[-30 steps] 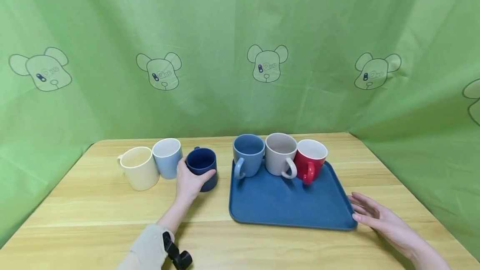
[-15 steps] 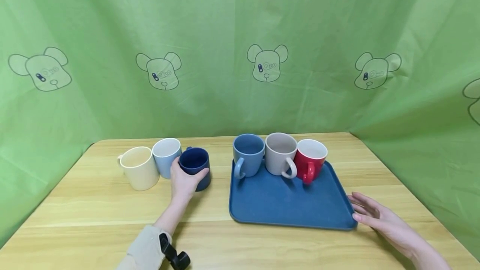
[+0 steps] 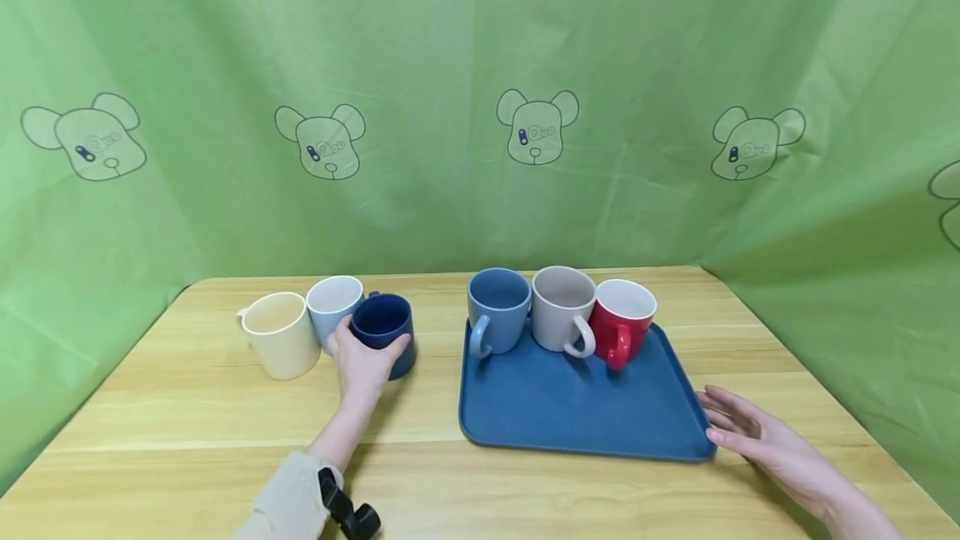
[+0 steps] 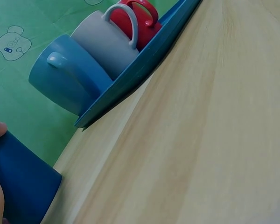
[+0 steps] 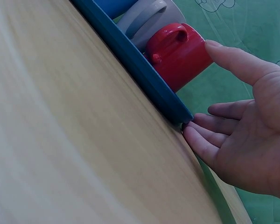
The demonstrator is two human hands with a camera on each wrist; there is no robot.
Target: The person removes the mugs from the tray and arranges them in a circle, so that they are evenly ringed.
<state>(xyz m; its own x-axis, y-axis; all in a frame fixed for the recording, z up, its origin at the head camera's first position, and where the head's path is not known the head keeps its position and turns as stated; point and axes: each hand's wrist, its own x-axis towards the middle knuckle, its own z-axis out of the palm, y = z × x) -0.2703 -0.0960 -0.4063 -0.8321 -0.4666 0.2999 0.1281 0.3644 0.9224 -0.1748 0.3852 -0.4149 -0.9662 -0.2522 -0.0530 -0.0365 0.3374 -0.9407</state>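
My left hand [image 3: 362,365] grips a navy mug [image 3: 390,332] from the near left side, thumb across its front; its other fingers are partly hidden. The mug stands upright on the table, close beside a light blue mug [image 3: 330,315] with a white inside. Left of that is a cream mug [image 3: 288,348]. In the left wrist view the navy mug [image 4: 23,179] shows at the lower left. My right hand [image 3: 757,436] lies at the right front corner of the blue tray [image 3: 577,411], fingers loosely extended. The right wrist view shows its fingertips at the tray's edge [image 5: 177,109].
On the tray's back part stand a blue mug [image 3: 501,315], a grey mug [image 3: 558,315] and a red mug [image 3: 618,336], handles toward me. Wooden table [image 3: 420,482] surface lies between the navy mug and the tray. A green curtain [image 3: 450,190] hangs behind.
My left hand has moved the navy mug a little left, up close to the light blue mug. My right hand and the tray have stayed in place.
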